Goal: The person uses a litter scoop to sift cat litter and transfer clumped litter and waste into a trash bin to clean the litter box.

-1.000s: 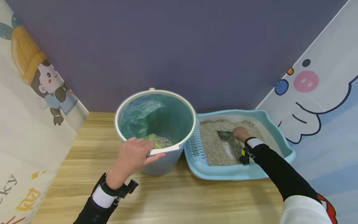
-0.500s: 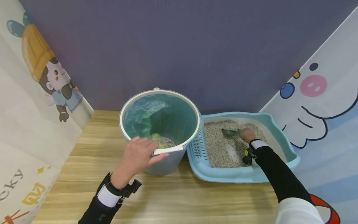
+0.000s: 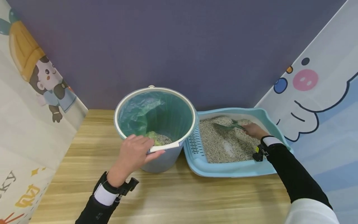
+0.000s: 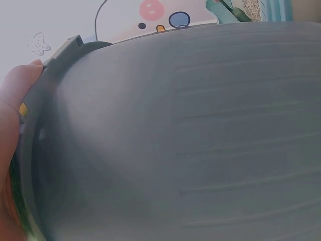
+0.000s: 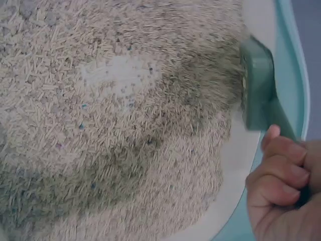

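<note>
My left hand [image 3: 134, 152] grips the front rim of a grey trash bin [image 3: 163, 161], which is lined with a green plastic bag [image 3: 179, 115]. Inside the bag lies some litter beside a yellow-green crumpled piece [image 3: 153, 135]. In the left wrist view the thumb [image 4: 25, 80] lies along the rim and the bin's ribbed side fills the picture. At the right, my right hand [image 3: 253, 130] holds a green litter scoop [image 3: 229, 126] by its handle. The right wrist view has the scoop head [image 5: 258, 83] turned on its side against the litter's edge, fingers curled round the handle.
A blue litter box [image 3: 223, 171] full of pale pellet litter [image 3: 216, 152] stands against the bin, its slotted side [image 3: 195, 143] nearest it. A whitish patch [image 3: 227, 149] shows through the litter. Both stand on a wooden surface [image 3: 179, 199] before a dark wall [image 3: 179, 46].
My right hand has moved to the right with the scoop, and more of the scoop shows above the litter. The left hand keeps its grip on the rim. The head view shifts slightly.
</note>
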A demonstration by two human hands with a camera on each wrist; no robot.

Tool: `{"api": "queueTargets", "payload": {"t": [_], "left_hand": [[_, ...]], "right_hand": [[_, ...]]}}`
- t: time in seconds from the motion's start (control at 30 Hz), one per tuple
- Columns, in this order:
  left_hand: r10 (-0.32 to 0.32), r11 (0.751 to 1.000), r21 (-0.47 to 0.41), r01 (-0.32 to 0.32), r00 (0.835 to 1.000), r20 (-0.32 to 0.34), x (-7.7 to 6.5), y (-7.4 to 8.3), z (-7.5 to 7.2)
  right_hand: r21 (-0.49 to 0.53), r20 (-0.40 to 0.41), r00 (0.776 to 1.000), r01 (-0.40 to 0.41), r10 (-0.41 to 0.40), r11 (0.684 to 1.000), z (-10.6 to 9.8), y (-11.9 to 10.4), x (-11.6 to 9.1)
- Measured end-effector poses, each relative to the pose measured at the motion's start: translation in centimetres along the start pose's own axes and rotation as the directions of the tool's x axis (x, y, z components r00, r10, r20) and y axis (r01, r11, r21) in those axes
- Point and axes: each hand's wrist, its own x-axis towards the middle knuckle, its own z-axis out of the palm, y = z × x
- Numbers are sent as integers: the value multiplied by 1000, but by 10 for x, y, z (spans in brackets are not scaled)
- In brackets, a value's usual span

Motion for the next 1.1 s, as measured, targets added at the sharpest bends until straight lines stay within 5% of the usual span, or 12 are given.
{"api": "queueTargets", "payload": {"t": [0.03, 0.17, 0.33, 0.5, 0.57, 0.7, 0.77, 0.87, 0.97, 1.03, 1.1], "left_hand": [[0, 1000, 0, 0, 1000, 0, 0, 0, 0], [-6, 1000, -2, 6, 1000, -2, -2, 0, 0], [-4, 1000, -11, 4, 999, -39, -2, 0, 0], [-1, 1000, -11, 0, 997, -75, -2, -1, 1], [2, 1000, -9, -2, 997, -78, -2, -1, 1], [9, 1000, -2, -9, 997, -78, -2, -2, 2], [12, 1000, -4, -13, 997, -78, -1, -2, 2], [20, 1000, -11, -21, 997, -79, 1, -1, 4], [22, 1000, -18, -24, 996, -81, 2, -1, 4], [22, 1000, -21, -24, 996, -82, 2, -1, 4], [19, 1000, -23, -20, 997, -81, 2, -1, 4]], "right_hand": [[-28, -3, 998, -64, 64, 998, -1, -20, -22], [-37, 38, 998, -52, 54, 998, -10, -49, -69], [-73, 108, 993, -41, 49, 996, -25, -45, -94], [151, 162, 986, 8, -33, 989, -34, -30, -110], [311, 189, 972, 73, -137, 948, -35, -24, -114], [589, 219, 914, 156, -342, 793, -37, -14, -117], [611, 178, 926, 162, -334, 775, -38, -12, -119], [430, 56, 983, 132, -172, 893, -42, -16, -122], [146, -50, 998, 30, -23, 989, -46, -26, -126], [-62, -79, 997, -6, 1, 998, -48, -33, -127], [-233, -84, 996, -14, -6, 972, -49, -39, -127]]}}
